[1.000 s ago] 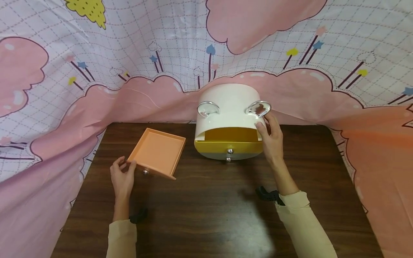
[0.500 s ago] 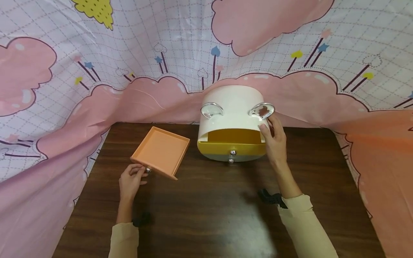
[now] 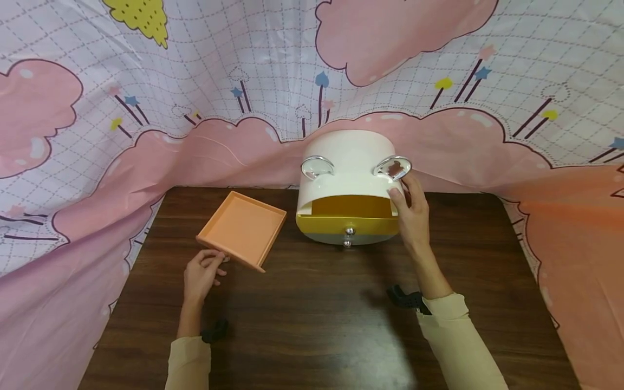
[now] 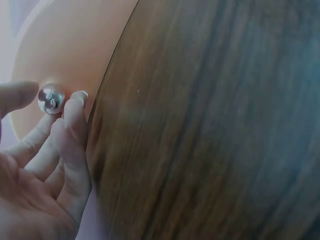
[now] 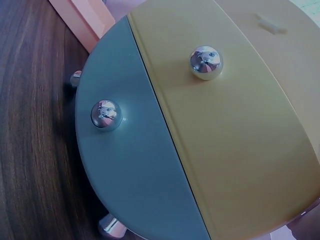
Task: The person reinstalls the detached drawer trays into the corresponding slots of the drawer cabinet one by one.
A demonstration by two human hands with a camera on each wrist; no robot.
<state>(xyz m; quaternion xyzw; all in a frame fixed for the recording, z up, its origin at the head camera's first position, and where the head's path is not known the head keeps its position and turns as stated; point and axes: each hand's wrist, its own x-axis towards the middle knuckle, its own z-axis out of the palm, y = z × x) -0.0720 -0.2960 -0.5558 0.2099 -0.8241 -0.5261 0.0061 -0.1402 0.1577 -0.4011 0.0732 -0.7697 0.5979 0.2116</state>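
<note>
An orange drawer point(image 3: 244, 222), square and shallow with nothing inside, sits on the left of the table, its curved front towards me. At that front, my left hand point(image 3: 200, 275) pinches the drawer's round silver knob point(image 4: 51, 98), thumb on one side and fingertips on the other. Farther right stands a white drawer cabinet point(image 3: 351, 162) with rounded top, two silver ear shapes, and an open slot above its fronts. Below the slot are a yellow drawer front point(image 5: 240, 115) and a grey-blue one point(image 5: 135, 165), each with a silver knob. My right hand point(image 3: 414, 214) holds the cabinet's right side, thumb in front.
Both things rest on a dark wooden table point(image 3: 302, 325). A patterned pink and white cloth point(image 3: 219, 146) hangs close behind the cabinet and along both sides. Short silver feet point(image 5: 112, 226) show under the cabinet.
My left hand has moved right from the orange drawer's front left corner to its knob. The right hand stays on the cabinet.
</note>
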